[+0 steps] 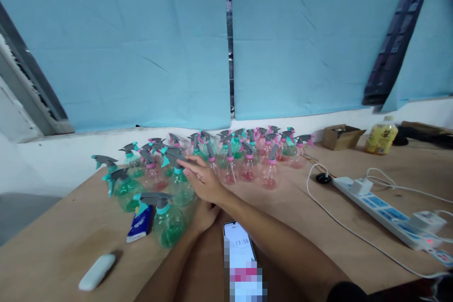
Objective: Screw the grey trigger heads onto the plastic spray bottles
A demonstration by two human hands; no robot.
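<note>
My right hand (203, 178) reaches over my left wrist with its fingers stretched out and slightly apart. Its fingertips meet the grey spray head of a green spray bottle (181, 189) with a turquoise collar. I cannot tell whether they press on it or only touch it. Below, my left hand (206, 216) is close to the table, right of that bottle; its fingers are mostly hidden. A nearer green spray bottle (169, 226), part filled with green, stands left of my left hand. Another green spray bottle (127, 193) is farther left.
Several pink spray bottles (248, 170) and green ones crowd toward the wall. A phone (239, 240) lies below my hands. On the left are a blue packet (139, 226) and a white case (97, 271). A power strip (378, 212), cardboard box (341, 138) and yellow-labelled bottle (381, 138) are right.
</note>
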